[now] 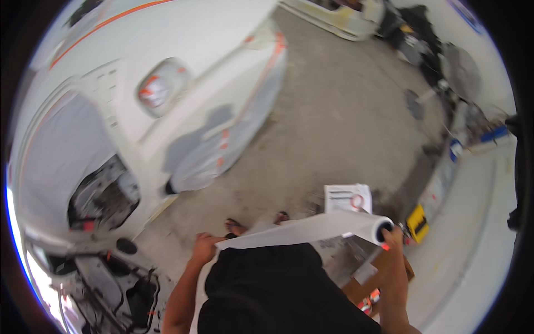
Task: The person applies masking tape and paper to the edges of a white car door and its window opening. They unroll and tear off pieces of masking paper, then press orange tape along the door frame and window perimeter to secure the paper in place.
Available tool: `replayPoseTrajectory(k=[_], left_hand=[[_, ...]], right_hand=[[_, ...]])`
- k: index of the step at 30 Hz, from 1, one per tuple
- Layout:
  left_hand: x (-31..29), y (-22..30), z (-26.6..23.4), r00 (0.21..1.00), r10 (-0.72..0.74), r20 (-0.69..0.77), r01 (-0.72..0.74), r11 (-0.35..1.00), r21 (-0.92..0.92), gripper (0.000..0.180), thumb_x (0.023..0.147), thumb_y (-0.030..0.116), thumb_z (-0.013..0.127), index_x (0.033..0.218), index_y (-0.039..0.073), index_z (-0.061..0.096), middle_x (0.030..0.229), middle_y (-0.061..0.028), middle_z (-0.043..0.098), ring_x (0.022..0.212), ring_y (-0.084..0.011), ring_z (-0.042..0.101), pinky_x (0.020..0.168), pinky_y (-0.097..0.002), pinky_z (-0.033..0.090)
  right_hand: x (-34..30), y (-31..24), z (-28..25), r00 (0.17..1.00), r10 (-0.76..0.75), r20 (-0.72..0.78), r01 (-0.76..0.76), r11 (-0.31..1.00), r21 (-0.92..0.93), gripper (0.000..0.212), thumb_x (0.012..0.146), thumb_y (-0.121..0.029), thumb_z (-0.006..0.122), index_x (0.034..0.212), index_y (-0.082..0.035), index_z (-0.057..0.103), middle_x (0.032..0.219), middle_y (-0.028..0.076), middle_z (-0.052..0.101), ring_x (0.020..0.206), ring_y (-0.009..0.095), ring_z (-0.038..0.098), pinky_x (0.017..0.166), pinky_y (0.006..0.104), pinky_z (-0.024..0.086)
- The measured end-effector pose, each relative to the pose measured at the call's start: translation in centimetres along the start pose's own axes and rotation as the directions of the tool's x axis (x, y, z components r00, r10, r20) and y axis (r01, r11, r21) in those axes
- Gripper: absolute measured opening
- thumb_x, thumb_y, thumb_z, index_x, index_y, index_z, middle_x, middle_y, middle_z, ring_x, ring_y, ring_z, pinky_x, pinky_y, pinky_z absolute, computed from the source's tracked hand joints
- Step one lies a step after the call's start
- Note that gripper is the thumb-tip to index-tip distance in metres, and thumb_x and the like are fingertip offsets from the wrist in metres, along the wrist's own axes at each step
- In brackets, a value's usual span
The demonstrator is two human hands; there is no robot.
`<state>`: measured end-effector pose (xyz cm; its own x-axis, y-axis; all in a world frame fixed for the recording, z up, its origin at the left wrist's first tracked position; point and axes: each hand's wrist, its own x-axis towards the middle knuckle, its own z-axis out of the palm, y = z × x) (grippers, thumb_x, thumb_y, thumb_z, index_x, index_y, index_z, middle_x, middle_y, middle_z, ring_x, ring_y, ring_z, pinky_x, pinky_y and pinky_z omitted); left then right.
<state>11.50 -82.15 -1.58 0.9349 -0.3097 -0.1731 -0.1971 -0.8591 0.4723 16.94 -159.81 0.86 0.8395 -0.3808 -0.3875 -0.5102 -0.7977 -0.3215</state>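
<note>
My left hand (206, 247) is closed, pinching the free end of a strip of whitish translucent masking film (283, 231). The strip runs taut across in front of my black clothing to a masking film roll (364, 224) on the right. My right hand (394, 238) grips that roll by its dark-cored end, with the fingers partly hidden at the core. A bit of orange shows at the roll's end, just below the core.
To the left stands a white car body (183, 122), partly covered in film and orange tape, with an open door (111, 284). A bumper (350, 22) lies far off. Near my right hand are a paper sheet (334, 195), a yellow box (417, 224) and a brown box (356, 289).
</note>
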Motion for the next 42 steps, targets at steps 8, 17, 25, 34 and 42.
replayPoseTrajectory(k=[8, 17, 25, 34, 42], left_hand=[[4.4, -2.7, -3.0, 0.971, -0.228, -0.077, 0.193, 0.929, -0.316, 0.026, 0.08, -0.001, 0.065, 0.099, 0.005, 0.082, 0.098, -0.0136, 0.073, 0.09, -0.0278, 0.069, 0.088, -0.0362, 0.054], [13.3, -4.9, -7.6, 0.975, -0.095, 0.2, 0.157, 0.934, -0.32, 0.029, 0.081, -0.002, 0.075, 0.108, 0.007, 0.081, 0.082, -0.0086, 0.066, 0.08, -0.0203, 0.063, 0.076, -0.0307, 0.048], [13.8, -10.6, -5.6, 0.945, -0.125, 0.302, 0.228, 0.914, -0.334, 0.015, 0.093, 0.013, 0.075, 0.095, -0.002, 0.075, 0.076, -0.009, 0.071, 0.074, -0.0147, 0.06, 0.074, -0.0337, 0.049], [16.9, -10.2, -7.6, 0.858, 0.194, 0.475, -0.237, 0.971, 0.033, 0.019, 0.081, 0.015, 0.081, 0.095, 0.002, 0.079, 0.091, -0.0183, 0.077, 0.087, -0.033, 0.075, 0.081, -0.0387, 0.057], [21.7, -1.1, -8.5, 0.397, -0.194, 0.897, -0.568, 0.716, 0.406, 0.038, 0.085, 0.025, 0.081, 0.119, 0.009, 0.077, 0.11, -0.0205, 0.076, 0.111, -0.0356, 0.071, 0.099, -0.0418, 0.053]], right_hand=[[-1.5, -5.4, -3.5, 0.995, 0.083, 0.049, -0.079, 0.994, -0.077, 0.057, 0.072, -0.045, 0.08, 0.115, -0.009, 0.077, 0.105, 0.022, 0.077, 0.101, 0.04, 0.074, 0.092, 0.0465, 0.058], [-7.8, -5.5, -3.3, 0.823, 0.398, -0.404, -0.265, 0.9, 0.346, 0.061, 0.081, -0.036, 0.076, 0.132, -0.006, 0.063, 0.098, 0.023, 0.075, 0.095, 0.038, 0.074, 0.089, 0.0429, 0.057], [-17.2, -13.9, 10.4, 0.68, 0.692, -0.242, 0.573, -0.296, 0.764, 0.048, 0.1, 0.002, 0.058, 0.147, 0.002, 0.05, 0.124, 0.011, 0.065, 0.113, 0.022, 0.066, 0.095, 0.0371, 0.059], [-12.6, -23.7, 15.5, 0.852, 0.523, 0.014, 0.084, -0.163, 0.983, 0.047, 0.104, -0.021, 0.064, 0.146, -0.004, 0.05, 0.106, 0.013, 0.067, 0.088, 0.026, 0.073, 0.071, 0.0404, 0.064], [-7.7, -25.4, 16.5, 0.667, 0.701, -0.252, -0.112, 0.428, 0.897, 0.062, 0.082, -0.016, 0.075, 0.14, -0.008, 0.053, 0.115, 0.023, 0.057, 0.109, 0.045, 0.061, 0.091, 0.0523, 0.052]])
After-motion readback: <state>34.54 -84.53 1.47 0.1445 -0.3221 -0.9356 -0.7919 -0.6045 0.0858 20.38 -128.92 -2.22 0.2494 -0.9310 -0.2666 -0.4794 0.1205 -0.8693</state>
